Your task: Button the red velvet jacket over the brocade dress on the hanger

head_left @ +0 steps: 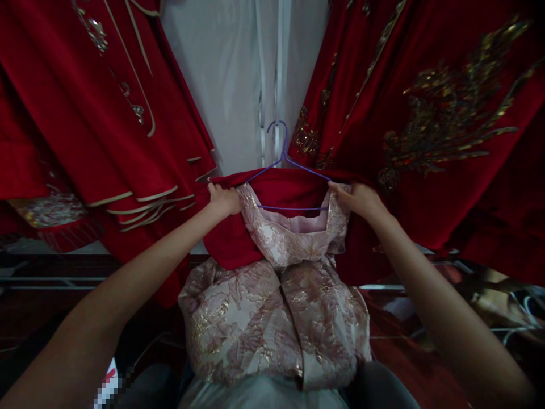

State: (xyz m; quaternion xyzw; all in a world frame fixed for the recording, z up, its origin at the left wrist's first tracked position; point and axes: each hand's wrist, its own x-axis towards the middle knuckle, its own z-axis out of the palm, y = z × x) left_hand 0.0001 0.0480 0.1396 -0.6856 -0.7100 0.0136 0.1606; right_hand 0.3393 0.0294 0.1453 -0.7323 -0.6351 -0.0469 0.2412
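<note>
In front of me, a pale pink brocade dress [293, 247] with a metallic floral pattern is on a thin purple wire hanger [286, 149]. Its lower part [247, 318] bunches up over my lap, with a dark slit down the middle. My left hand [224, 200] is closed at the dress's left shoulder, by red cloth [232, 241]. At the opposite shoulder, my right hand [357, 199] pinches the dress near the hanger's end, thumb on top. The red cloth shows behind the neckline and spreads out to both sides. The hanger's hook points up, apart from any rail.
Red garments with cream piping [140, 165] hang at the left. More red garments, with gold beaded embroidery [451, 108], hang at the right. Between them stands a pale panel [217, 68]. A low metal rail [55, 282] and dim clutter [502, 307] lie near the floor.
</note>
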